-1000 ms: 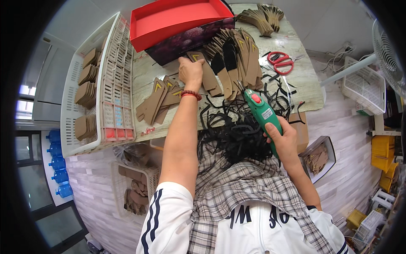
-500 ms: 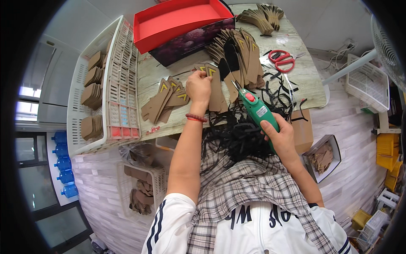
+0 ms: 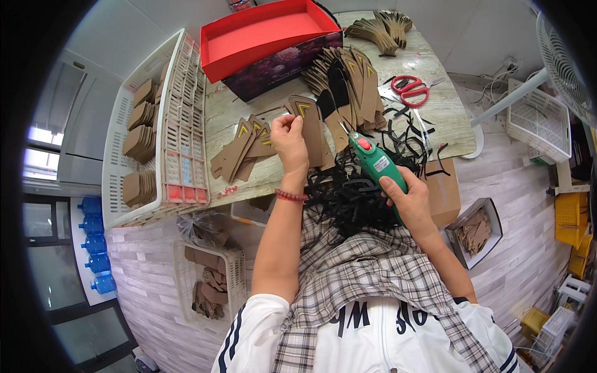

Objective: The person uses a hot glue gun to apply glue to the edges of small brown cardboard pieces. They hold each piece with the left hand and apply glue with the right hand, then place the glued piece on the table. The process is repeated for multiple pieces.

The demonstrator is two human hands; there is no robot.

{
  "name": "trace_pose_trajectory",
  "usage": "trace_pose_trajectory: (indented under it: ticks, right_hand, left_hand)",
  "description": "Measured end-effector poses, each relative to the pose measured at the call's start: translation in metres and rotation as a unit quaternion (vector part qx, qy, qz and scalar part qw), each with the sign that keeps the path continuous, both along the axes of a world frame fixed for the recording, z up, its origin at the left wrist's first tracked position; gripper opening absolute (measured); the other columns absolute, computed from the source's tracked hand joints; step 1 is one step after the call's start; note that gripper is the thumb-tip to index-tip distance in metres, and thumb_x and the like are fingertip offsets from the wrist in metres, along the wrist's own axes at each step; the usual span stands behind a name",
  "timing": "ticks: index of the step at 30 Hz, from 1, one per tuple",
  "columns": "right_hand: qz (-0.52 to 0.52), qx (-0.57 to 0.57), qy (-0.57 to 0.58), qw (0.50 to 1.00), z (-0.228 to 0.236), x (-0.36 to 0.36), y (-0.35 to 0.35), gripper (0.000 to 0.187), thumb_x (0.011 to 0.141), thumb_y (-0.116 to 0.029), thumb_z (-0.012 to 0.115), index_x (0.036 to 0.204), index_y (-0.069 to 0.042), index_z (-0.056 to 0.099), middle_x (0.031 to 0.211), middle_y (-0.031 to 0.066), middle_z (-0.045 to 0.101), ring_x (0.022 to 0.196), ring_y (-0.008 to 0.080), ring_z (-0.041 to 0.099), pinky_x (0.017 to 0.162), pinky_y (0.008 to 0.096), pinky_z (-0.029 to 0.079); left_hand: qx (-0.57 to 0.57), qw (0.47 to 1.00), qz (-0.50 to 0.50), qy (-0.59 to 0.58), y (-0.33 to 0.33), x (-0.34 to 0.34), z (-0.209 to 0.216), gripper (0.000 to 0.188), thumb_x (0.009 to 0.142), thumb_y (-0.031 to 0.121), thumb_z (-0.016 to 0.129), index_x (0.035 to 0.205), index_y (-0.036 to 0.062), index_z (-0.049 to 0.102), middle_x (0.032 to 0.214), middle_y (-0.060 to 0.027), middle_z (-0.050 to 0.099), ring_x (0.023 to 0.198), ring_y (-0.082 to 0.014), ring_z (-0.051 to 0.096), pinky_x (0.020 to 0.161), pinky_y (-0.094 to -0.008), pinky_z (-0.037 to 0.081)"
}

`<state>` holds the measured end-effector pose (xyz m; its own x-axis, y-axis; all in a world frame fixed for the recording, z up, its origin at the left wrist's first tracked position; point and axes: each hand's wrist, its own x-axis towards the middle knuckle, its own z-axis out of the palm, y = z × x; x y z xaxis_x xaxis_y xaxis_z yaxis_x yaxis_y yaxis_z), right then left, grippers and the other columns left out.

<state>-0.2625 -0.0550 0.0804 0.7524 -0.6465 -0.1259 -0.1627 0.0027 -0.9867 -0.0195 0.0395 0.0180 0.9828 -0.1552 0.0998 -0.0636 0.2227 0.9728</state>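
My left hand [image 3: 290,141] is closed in a pinch, its fingertips at the left edge of a flat brown piece [image 3: 305,110] with a yellow chevron. What lies between those fingertips is too small to make out. My right hand [image 3: 407,200] grips a green handheld power tool [image 3: 377,163] with a red button, its thumb along the body. The tool's narrow metal tip points at the lower edge of a bundle of brown pieces [image 3: 357,87], some ending in black. Loose brown chevron pieces [image 3: 239,147] lie left of my left hand. Black strips [image 3: 348,202] are heaped by my lap.
Red-handled scissors [image 3: 410,91] lie to the right on the table. A red-lined box [image 3: 267,31] stands at the back. On the left, a white basket [image 3: 180,124] holds stacked brown pieces. More bundles [image 3: 376,34] rest at the far edge. A fan [image 3: 556,59] stands on the right.
My left hand has shifted slightly down, off the top of the chevron piece to its left edge, uncovering more of it. The right hand and the green tool have barely moved.
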Motion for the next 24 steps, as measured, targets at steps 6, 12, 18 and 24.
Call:
trace_pose_trajectory:
  ticks: [6,12,18,24]
  right_hand:
    - [-0.006,-0.017,0.0,1.0,0.003,0.003,0.003,0.036,0.088,-0.031,0.07,0.107,-0.001,0.064,0.071,-0.0013,0.06,0.058,0.0042,0.051,0.052,0.0209,0.042]
    - [-0.018,-0.019,-0.01,1.0,0.008,0.002,0.004,0.036,0.088,-0.031,0.07,0.108,-0.001,0.064,0.07,-0.0015,0.059,0.057,0.0042,0.05,0.052,0.0212,0.042]
    - [-0.017,-0.013,-0.008,1.0,0.012,-0.002,0.001,0.036,0.089,-0.031,0.069,0.108,0.0,0.063,0.071,-0.0016,0.059,0.058,0.0038,0.049,0.052,0.0206,0.041]
    - [-0.02,0.002,-0.01,1.0,0.013,-0.003,-0.002,0.036,0.09,-0.03,0.069,0.108,0.0,0.063,0.073,-0.0013,0.059,0.06,0.0038,0.049,0.054,0.0196,0.041]
  left_hand:
    - [-0.268,0.943,-0.083,0.18,-0.003,-0.032,0.048,0.015,0.089,-0.002,0.061,0.103,-0.0001,0.055,0.096,-0.0078,0.065,0.086,-0.0144,0.063,0.075,-0.0259,0.056]
    - [-0.279,0.938,-0.089,0.187,-0.015,-0.051,0.058,0.016,0.089,0.001,0.064,0.102,0.0031,0.056,0.094,-0.0085,0.067,0.085,-0.0169,0.065,0.077,-0.0308,0.054]
    - [-0.261,0.943,-0.079,0.189,-0.023,-0.063,0.059,0.015,0.086,0.001,0.069,0.096,0.0028,0.057,0.09,-0.0058,0.066,0.076,-0.0129,0.063,0.069,-0.0247,0.052]
    - [-0.237,0.947,-0.093,0.195,-0.026,-0.07,0.057,0.013,0.087,0.002,0.068,0.095,0.003,0.058,0.087,-0.0055,0.067,0.072,-0.012,0.063,0.065,-0.0233,0.052]
